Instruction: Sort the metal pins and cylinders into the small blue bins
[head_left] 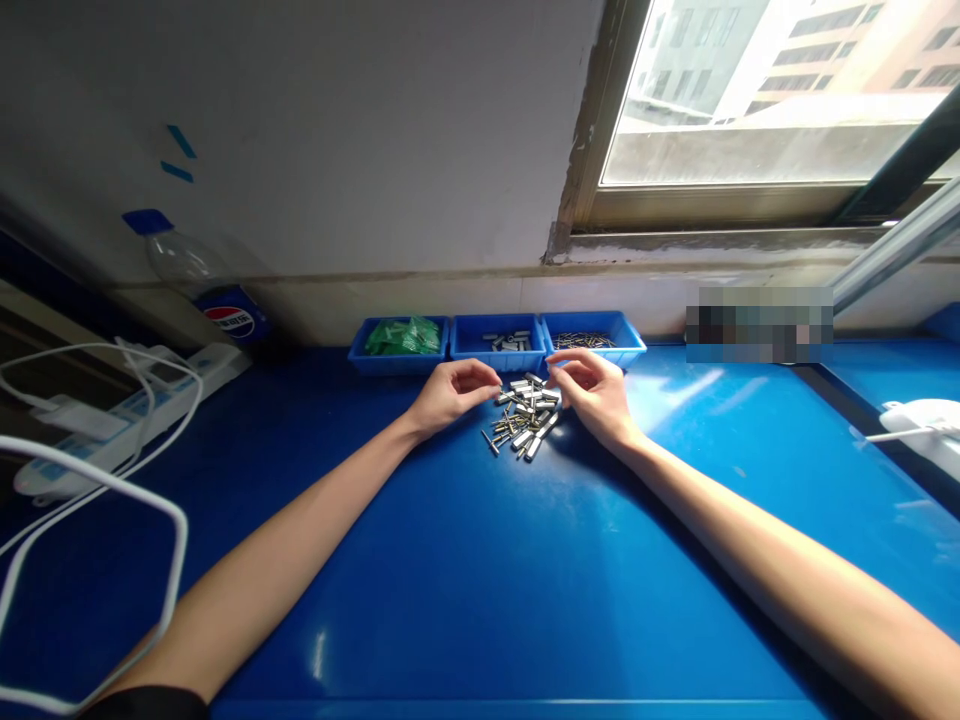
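A heap of small silver metal cylinders and thin pins (525, 415) lies on the blue table (480, 590). My left hand (450, 392) rests at the heap's left edge with fingers curled and fingertips pinched together near a piece. My right hand (592, 392) sits at the heap's right edge, fingers curled toward the pieces; what either hand pinches is too small to make out. Behind the heap stand three blue bins: the left bin (397, 358) with green parts, the middle bin (499, 355) with silver cylinders, and the right bin (596, 350) with thin brass-coloured pins.
A Pepsi bottle (210, 290) lies against the wall at the back left. A white power strip (127, 410) with white cables (90, 500) fills the left side. A white device (926, 425) sits at the right edge. A window is above the right.
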